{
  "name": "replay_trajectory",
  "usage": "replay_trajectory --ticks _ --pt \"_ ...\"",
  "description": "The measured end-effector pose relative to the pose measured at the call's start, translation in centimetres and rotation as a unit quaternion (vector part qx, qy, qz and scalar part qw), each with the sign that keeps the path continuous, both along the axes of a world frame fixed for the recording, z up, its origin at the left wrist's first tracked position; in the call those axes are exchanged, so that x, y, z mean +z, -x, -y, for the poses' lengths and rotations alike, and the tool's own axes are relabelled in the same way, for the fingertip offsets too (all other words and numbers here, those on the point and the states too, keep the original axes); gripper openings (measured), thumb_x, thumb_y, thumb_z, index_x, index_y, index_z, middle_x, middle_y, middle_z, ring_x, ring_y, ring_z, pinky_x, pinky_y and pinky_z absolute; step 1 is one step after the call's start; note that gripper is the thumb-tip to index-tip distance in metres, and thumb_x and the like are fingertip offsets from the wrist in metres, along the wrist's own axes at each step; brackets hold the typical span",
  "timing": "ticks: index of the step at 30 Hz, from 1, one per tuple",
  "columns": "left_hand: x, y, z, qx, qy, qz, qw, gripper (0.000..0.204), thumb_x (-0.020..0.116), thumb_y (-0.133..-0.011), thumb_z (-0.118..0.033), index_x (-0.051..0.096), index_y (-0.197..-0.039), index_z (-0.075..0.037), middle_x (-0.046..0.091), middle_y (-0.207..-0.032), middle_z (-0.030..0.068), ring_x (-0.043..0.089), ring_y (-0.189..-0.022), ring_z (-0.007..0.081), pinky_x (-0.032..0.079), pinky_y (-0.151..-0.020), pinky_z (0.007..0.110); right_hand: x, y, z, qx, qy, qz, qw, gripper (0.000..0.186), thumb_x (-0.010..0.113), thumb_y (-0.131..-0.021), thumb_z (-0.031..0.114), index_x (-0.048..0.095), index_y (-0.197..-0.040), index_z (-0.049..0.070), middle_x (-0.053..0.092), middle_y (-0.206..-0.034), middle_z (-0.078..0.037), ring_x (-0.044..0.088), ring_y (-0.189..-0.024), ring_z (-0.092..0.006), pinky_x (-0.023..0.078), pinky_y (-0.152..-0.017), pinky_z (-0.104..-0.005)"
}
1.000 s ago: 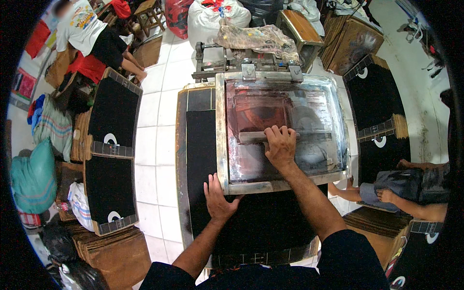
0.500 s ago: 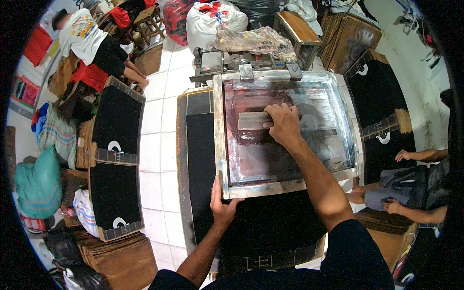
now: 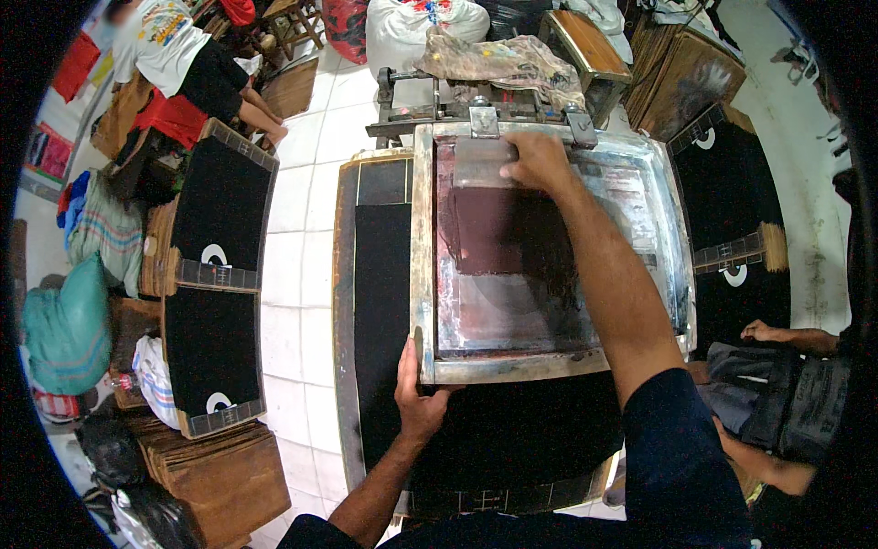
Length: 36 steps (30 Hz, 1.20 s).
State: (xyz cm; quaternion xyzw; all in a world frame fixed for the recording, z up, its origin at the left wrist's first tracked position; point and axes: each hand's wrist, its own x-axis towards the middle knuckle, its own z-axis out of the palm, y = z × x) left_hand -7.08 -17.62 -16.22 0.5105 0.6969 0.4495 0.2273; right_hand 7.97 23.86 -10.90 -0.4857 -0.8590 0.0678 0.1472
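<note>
My right hand (image 3: 541, 161) is closed round a squeegee (image 3: 477, 163) at the far end of the screen printing frame (image 3: 422, 229), near its metal clamps. Below the squeegee, a smooth dark maroon patch of ink (image 3: 498, 229) covers part of the mesh. My left hand (image 3: 421, 407) grips the frame's near left corner, fingers along its outer side and thumb under the near rail. Under the frame lies a board with black fabric (image 3: 382, 302), which shows at the left and near sides. My right forearm hides part of the mesh.
A long board with black fabric pieces (image 3: 219, 210) stands to the left across white tiles (image 3: 297, 274), another (image 3: 727, 183) to the right. A person (image 3: 174, 46) bends at the far left; another person's hand (image 3: 759, 331) shows at the right. A white sack (image 3: 425, 32) stands behind.
My right hand has pushed the squeegee away from me to the far end of the frame, leaving a smooth maroon area behind. The left hand keeps its corner grip.
</note>
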Motion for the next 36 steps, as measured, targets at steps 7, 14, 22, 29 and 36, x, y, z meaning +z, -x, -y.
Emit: replay_trajectory --ticks 7,14,22,29,36 --pt "0.7 -0.2 -0.2 0.004 0.005 0.04 0.999 0.104 0.093 -0.072 -0.01 0.033 -0.157 0.006 0.042 -0.157 0.0267 0.044 -0.145 0.0356 0.04 -0.119 0.044 -0.7 -1.0 8.1 -0.004 -0.117 -0.074 0.99 0.039 0.083 -0.07 0.018 0.069 -0.106 0.015 0.068 -0.102 -0.008 0.062 -0.101 -0.0351 0.044 -0.085 -0.0491" --pt "0.9 -0.3 -0.3 -0.007 -0.008 0.041 0.999 0.103 0.094 -0.07 -0.008 0.037 -0.154 0.007 0.042 -0.157 0.0268 0.043 -0.146 0.0367 0.041 -0.12 0.046 0.4 -4.2 22.0 -0.052 -0.095 -0.131 0.985 0.038 0.069 -0.066 -0.004 0.071 -0.101 0.011 0.067 -0.097 -0.005 0.059 -0.101 -0.0305 0.041 -0.097 -0.0493" --pt "7.6 -1.3 -0.4 0.023 -0.012 0.105 0.994 0.118 0.094 -0.063 0.002 0.029 -0.161 -0.001 0.05 -0.154 0.0203 0.052 -0.138 0.0279 0.044 -0.115 0.041 4.5 -6.8 31.3 -0.066 -0.228 -0.244 0.94 0.031 0.068 -0.078 0.013 0.074 -0.108 0.016 0.069 -0.105 0.0 0.058 -0.107 -0.0259 0.035 -0.103 -0.0495" --pt "17.3 4.9 -2.1 -0.07 -0.214 0.211 0.951 0.116 0.086 -0.079 0.003 0.01 -0.166 -0.007 0.048 -0.152 0.0275 0.066 -0.104 0.0163 0.056 -0.095 0.034 19.9 -5.4 25.4 -0.088 -0.427 -0.193 0.879 0.036 0.064 -0.075 0.005 0.072 -0.11 0.013 0.071 -0.107 -0.006 0.062 -0.107 -0.0292 0.036 -0.103 -0.0479" --pt "-8.6 21.8 18.8 0.163 0.139 -0.02 0.977 0.038 0.065 -0.1 -0.024 0.068 -0.12 0.007 0.074 -0.092 0.0243 0.071 -0.082 0.0297 0.057 -0.078 0.041 32.0 -4.1 15.6 -0.085 -0.44 -0.187 0.874 0.037 0.07 -0.083 0.014 0.07 -0.12 0.02 0.071 -0.112 -0.002 0.061 -0.111 -0.0272 0.039 -0.103 -0.0471"
